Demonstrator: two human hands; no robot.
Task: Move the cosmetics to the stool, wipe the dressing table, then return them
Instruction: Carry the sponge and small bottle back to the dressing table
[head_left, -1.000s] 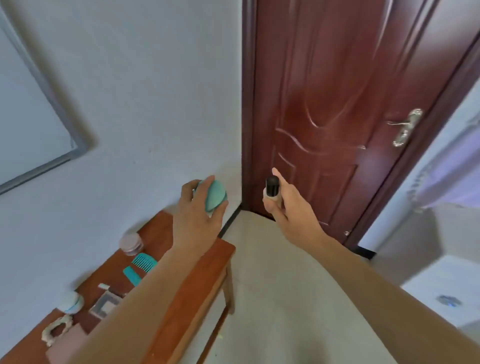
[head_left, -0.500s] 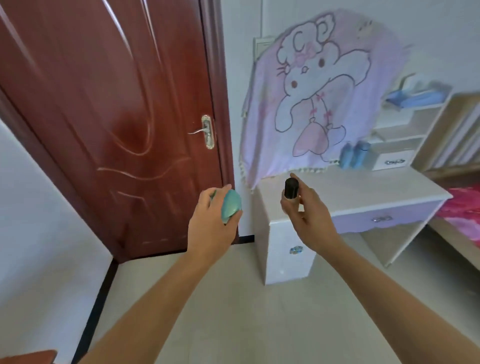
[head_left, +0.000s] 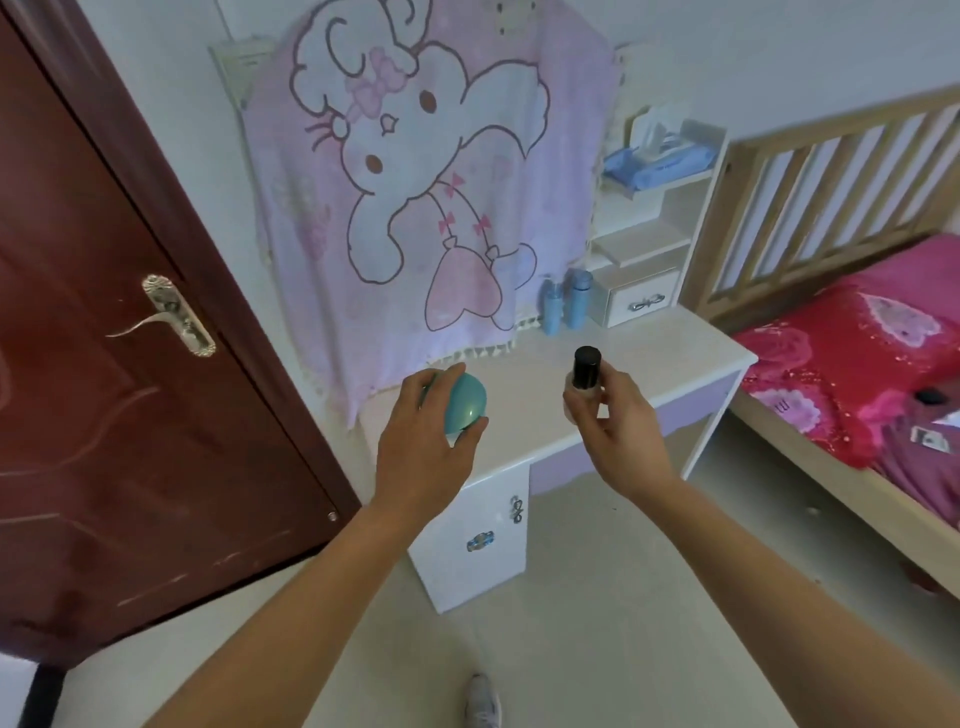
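Observation:
My left hand (head_left: 423, 457) grips a teal egg-shaped case (head_left: 466, 409), held above the left front of the white dressing table (head_left: 675, 358). My right hand (head_left: 615, 415) pinches a small pale bottle with a black cap (head_left: 586, 370), upright, over the table's front edge. Two blue bottles (head_left: 565, 304) stand at the back of the tabletop beside a small drawer unit (head_left: 641, 301). The stool is out of view.
A pink cartoon cloth (head_left: 415, 197) hangs over the table's mirror. A dark red door (head_left: 130, 389) is closed at left. A bed with red bedding (head_left: 857, 374) and a wooden headboard stands at right. Blue packs (head_left: 657, 166) lie on the upper shelf. My shoe (head_left: 480, 701) shows on the pale floor.
My view has swung right from the wooden stool and door to the dressing table and drawn closer to it. Both hands keep their objects and now hover over the tabletop.

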